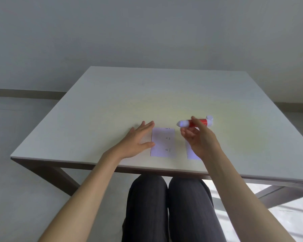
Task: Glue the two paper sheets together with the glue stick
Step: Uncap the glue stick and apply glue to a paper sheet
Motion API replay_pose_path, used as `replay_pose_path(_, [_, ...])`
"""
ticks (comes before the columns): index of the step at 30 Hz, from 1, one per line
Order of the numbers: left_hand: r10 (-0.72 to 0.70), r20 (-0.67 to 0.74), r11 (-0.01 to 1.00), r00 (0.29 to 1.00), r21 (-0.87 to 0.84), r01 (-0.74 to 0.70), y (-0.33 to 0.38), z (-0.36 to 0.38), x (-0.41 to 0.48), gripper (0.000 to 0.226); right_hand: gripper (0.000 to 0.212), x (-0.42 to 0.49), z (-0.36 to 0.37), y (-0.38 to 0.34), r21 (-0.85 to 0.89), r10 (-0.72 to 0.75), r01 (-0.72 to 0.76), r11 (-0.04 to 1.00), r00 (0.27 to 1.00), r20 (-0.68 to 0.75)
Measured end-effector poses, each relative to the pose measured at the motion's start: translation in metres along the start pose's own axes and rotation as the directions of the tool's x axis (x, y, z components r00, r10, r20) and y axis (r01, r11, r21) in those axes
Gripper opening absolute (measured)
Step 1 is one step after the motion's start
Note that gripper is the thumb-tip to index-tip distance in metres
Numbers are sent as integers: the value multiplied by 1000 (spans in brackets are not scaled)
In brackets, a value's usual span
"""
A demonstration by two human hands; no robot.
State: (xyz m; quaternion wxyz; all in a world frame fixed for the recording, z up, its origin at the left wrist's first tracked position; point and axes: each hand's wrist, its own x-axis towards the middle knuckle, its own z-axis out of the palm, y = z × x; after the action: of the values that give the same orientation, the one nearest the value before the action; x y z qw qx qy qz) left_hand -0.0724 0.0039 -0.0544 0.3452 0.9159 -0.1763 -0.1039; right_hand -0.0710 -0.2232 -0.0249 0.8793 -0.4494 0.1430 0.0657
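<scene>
A small white paper sheet [163, 142] with a few printed marks lies near the front edge of the table [94, 109]. A second white sheet [191, 152] lies to its right, mostly hidden under my right hand. My right hand [199, 138] holds a red glue stick [194, 123] with a white tip pointing left, lifted above the table. A white cap [210, 117] sits just behind the stick's right end. My left hand [138, 138] rests flat and open on the table, its thumb touching the left edge of the first sheet.
The table's front edge runs just past my wrists, with my knees [164, 198] under it. A plain wall stands behind the table, and bare floor shows to the left and right.
</scene>
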Motion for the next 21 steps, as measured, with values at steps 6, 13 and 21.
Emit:
replay_pose_path(6, [-3,85,979,996,202,-15,-3,-2,10,73,9,16,32,26,-576,-254,267,772,962,106])
replay_pose_path(13, [32,100,969,994,242,-55,-6,-1,11,73,11,17,39,45,-847,-418,454,275,850,320])
replay_pose_path(21, [31,140,960,990,273,-69,-10,-5,12,82,8,15,26,31,-836,-298,435,335,890,344])
